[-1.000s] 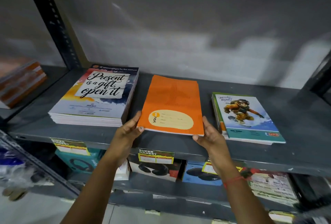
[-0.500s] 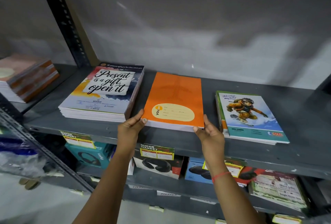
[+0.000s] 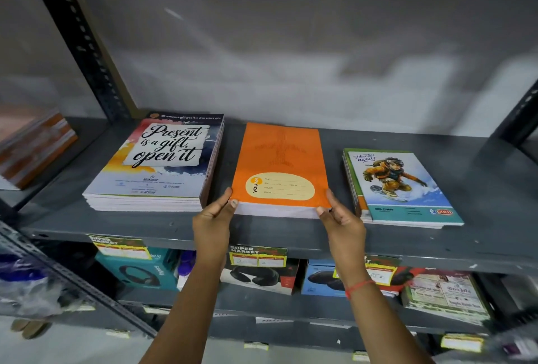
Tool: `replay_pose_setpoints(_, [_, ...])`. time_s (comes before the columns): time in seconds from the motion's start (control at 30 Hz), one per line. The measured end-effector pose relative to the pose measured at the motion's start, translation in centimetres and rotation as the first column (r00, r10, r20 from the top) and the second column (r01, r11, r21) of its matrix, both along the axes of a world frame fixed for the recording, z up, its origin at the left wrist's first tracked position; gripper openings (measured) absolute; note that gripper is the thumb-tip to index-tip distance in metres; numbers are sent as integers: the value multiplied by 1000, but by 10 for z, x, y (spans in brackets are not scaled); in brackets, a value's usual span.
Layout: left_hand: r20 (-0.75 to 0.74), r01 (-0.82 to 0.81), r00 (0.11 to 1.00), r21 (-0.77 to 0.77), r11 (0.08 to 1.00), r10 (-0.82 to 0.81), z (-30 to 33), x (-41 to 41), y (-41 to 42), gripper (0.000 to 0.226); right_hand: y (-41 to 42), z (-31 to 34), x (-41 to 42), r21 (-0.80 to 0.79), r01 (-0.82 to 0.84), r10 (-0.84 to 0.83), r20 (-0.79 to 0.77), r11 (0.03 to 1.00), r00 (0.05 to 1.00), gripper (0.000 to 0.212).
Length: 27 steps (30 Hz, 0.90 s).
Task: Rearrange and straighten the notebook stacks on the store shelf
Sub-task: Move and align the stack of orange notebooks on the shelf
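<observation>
A dark grey metal shelf (image 3: 291,232) with perforated black uprights stands against a pale, streaky wall. Three notebook piles lie on it, well apart: the "Present is a gift" stack (image 3: 157,160) at left, the orange stack (image 3: 281,168) in the middle, the snowboarder-cover stack (image 3: 398,186) at right. The left hand (image 3: 214,215) and right hand (image 3: 339,218) grip the orange stack's two near corners — thumbs pressed against the page edges. Below, price tags (image 3: 257,256) hang over boxed headphones (image 3: 136,272).
</observation>
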<state>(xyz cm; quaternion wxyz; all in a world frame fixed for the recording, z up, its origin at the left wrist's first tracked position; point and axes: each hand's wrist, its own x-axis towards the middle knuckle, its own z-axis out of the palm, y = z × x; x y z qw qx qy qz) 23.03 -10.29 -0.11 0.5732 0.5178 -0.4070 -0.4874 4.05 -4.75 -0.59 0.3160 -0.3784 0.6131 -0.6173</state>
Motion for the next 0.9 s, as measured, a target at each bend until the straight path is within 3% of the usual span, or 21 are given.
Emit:
replay_pose_setpoints(0.4, [-13,-70,997,40,997,70,0,-4,-2,33,-6,-4,0,-8,41,-41,32,999,999,46])
replay_pose_setpoints(0.73, [21,-115,993,-25,993,115,-1,-5,0,31,-1,4,6,-7,126,-125,82,992,989,40])
replay_pose_setpoints(0.8, [68,-183,980,-70,981,188,-2,-8,9,33,11,5,7,-73,263,-263,13,962,965,36])
replay_pose_setpoints(0.9, [265,-177,930,-286,942,255,2,-33,35,44,34,7,-19,-140,352,-353,17,925,935,39])
